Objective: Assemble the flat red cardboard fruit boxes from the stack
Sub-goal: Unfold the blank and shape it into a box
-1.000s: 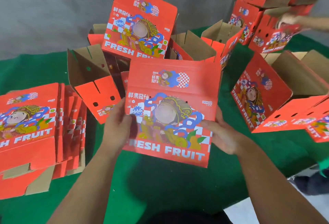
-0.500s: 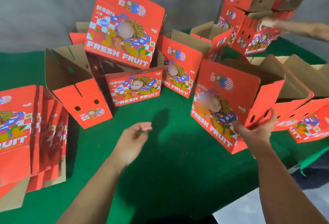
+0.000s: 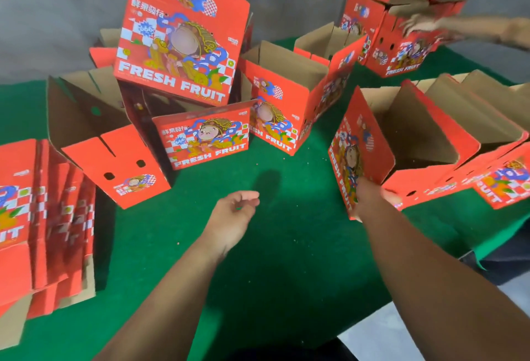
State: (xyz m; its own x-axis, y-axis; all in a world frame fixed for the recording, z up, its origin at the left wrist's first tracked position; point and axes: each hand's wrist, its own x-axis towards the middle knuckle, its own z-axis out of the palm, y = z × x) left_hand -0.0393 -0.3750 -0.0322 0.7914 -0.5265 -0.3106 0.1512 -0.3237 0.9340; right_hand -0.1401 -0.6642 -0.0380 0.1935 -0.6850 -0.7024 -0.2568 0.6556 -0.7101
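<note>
On the green felt-like cloth [image 3: 286, 260] covering the table there's red cardboard pretty much everywhere — opened-up fruit boxes all round the back and right, and the stack of flat boxes [image 3: 43, 217] lying at the left edge, fanned out a bit. Behind the table it's just a plain grey wall [image 3: 57, 16], and a pale floor shows past the table's near right corner. The cloth has small crumbs scattered over it. The right hand [image 3: 372, 197] grips the near bottom corner of an opened box [image 3: 401, 142] on the right side, which sits tilted with its brown inside showing. The left hand [image 3: 232, 214] hovers over the cloth in the middle, fingers loosely curled, holding nothing. Far back right, another person's hand [image 3: 421, 26] rests on a pile of assembled boxes [image 3: 401, 16] — blurry, so can't tell more
</note>
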